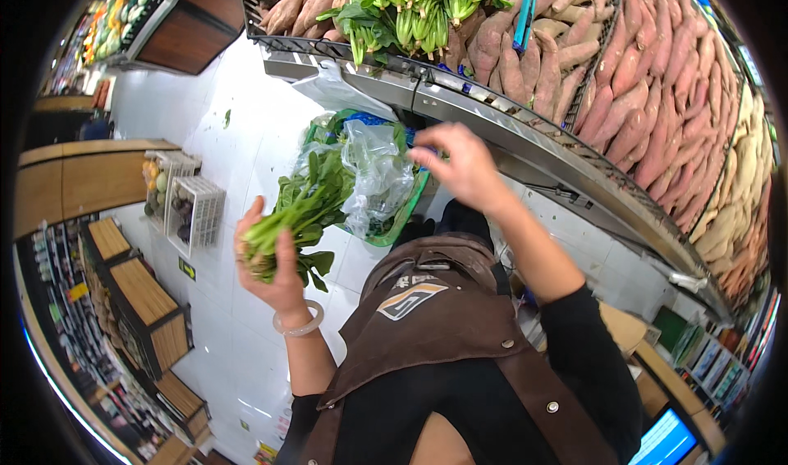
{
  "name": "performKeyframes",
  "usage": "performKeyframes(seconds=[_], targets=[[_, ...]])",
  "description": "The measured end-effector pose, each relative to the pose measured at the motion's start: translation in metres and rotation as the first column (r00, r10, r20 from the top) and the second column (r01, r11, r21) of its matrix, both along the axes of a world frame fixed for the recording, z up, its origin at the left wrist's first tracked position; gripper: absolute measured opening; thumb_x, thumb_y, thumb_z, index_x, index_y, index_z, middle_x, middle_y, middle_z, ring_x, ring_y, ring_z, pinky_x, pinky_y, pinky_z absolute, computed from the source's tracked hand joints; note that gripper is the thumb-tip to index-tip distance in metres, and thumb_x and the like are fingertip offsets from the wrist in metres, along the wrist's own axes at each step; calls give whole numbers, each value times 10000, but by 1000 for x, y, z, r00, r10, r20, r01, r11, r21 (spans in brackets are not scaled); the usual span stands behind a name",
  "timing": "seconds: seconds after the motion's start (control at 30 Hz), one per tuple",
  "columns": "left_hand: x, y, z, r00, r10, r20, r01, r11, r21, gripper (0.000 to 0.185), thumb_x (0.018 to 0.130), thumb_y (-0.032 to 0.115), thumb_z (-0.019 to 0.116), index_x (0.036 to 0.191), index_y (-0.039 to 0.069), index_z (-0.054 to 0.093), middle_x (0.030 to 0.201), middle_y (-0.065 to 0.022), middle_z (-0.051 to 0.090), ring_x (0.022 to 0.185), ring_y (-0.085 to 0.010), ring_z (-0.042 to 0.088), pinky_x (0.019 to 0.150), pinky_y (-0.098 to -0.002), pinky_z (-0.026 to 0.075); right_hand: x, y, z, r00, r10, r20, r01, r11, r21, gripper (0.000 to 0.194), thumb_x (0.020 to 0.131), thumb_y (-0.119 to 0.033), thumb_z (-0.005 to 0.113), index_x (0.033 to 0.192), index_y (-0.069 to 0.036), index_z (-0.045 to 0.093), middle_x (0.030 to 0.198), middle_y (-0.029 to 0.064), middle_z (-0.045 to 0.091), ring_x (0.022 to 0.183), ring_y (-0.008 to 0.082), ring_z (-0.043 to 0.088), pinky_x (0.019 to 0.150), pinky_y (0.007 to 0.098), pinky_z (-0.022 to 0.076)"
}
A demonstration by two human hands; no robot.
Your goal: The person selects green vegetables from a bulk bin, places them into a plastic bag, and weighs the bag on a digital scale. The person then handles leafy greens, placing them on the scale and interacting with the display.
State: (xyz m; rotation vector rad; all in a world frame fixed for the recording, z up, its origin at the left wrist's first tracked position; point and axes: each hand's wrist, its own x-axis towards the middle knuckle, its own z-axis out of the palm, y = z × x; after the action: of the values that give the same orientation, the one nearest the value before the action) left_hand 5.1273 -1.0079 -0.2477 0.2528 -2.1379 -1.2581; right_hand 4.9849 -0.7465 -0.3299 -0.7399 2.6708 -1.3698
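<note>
My left hand (pixel 274 274) grips a bunch of leafy greens (pixel 301 212) by the stem end, the leaves pointing up and away. Behind the leaves, a green basket (pixel 403 215) on the floor holds more greens and a crumpled clear plastic bag (pixel 375 175). Above the right side of that basket is my right hand (pixel 458 163), slightly blurred, its fingers curled and apart with nothing seen in them. More bunches of greens (pixel 422 22) lie on the sweet potatoes in the display, and a teal-handled tool (pixel 524 22) rests beside them.
The metal front rail (pixel 492 105) of the produce display curves across ahead and to the right. Behind it are heaped reddish sweet potatoes (pixel 652 108). White plastic crates (pixel 194 209) stand on the tiled floor at left, near wooden shelving (pixel 144 286). A lit screen (pixel 665 440) is at lower right.
</note>
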Motion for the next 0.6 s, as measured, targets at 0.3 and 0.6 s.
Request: performKeyframes(seconds=[0.3, 0.6], targets=[[30, 49, -45, 581, -803, -133, 388, 418, -821, 297, 797, 388, 815, 1071, 444, 716, 1270, 68, 509, 1289, -183, 432, 1151, -427, 269, 196, -20, 49, 312, 583, 750, 701, 392, -596, 565, 1043, -457, 519, 1437, -55, 471, 1331, 91, 598, 1183, 189, 609, 972, 337, 528], [79, 121, -53, 342, -939, -25, 730, 283, -622, 483, 838, 324, 711, 1314, 270, 646, 1276, -34, 533, 1291, -238, 470, 1191, -524, 234, 319, 36, 29, 562, 349, 750, 823, -140, -551, 372, 982, -146, 665, 1312, -25, 541, 1162, 97, 669, 966, 199, 710, 769, 356, 626]])
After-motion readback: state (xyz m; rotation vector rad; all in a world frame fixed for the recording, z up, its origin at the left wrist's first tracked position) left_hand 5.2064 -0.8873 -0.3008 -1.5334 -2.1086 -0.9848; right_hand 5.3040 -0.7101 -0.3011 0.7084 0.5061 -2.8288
